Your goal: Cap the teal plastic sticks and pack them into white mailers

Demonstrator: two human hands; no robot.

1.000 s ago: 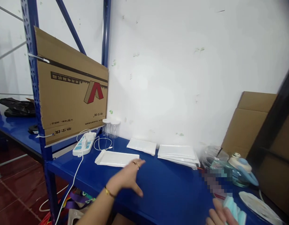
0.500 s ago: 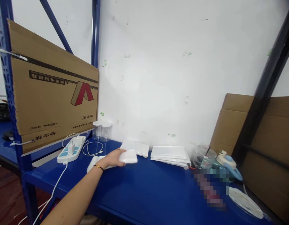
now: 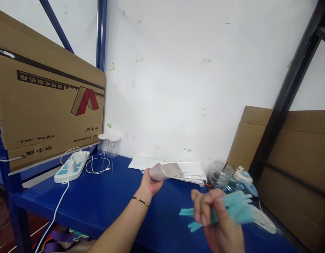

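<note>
My left hand (image 3: 151, 183) is closed round the near end of a whitish plastic bag (image 3: 165, 171), held above the table with its mouth gaping to the right. In my right hand (image 3: 217, 211), at the lower right, is a bundle of teal zippers (image 3: 240, 207); thin forked ends stick out on the left of the fingers. Motion blurs this hand and the bundle's fine detail. The two hands are apart. Behind the held bag lie a flat white stack (image 3: 141, 162) and a second stack of white bags (image 3: 194, 170), partly covered by it.
On the blue table (image 3: 120, 203) a power strip (image 3: 73, 168) and a white cable (image 3: 98, 172) lie at left, with clear jars (image 3: 113, 146) behind. A plastic cup (image 3: 220, 173) and a blue-and-cream bottle (image 3: 243, 179) stand at right. Cardboard panels (image 3: 52, 105) flank both sides.
My left hand has moved right with the white bag, which is now lifted and gapes open. My right hand has come into view holding the teal bundle. The view has shifted slightly.
</note>
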